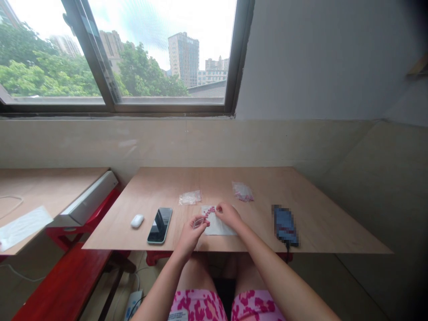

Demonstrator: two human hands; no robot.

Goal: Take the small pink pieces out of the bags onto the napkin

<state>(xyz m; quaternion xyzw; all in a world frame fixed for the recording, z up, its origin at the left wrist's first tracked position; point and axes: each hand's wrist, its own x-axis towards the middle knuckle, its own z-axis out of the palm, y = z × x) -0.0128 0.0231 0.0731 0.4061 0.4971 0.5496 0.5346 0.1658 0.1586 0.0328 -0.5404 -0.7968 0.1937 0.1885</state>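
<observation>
My left hand [196,226] is closed on a small clear plastic bag [198,222] at the left edge of a white sheet [219,229]. Small pink pieces [210,211] lie in a loose cluster on the sheet's upper part, between my two hands. Over the sheet's upper right, my right hand [227,213] has its thumb and fingertips pinched together beside the pink pieces; whatever they hold is too small to make out.
Clear bags [190,197] lie behind my left hand, and a bag of pink pieces [243,191] lies farther right. On the table [321,223] are a phone [160,226], a white case [137,220] and a blurred dark device [285,225].
</observation>
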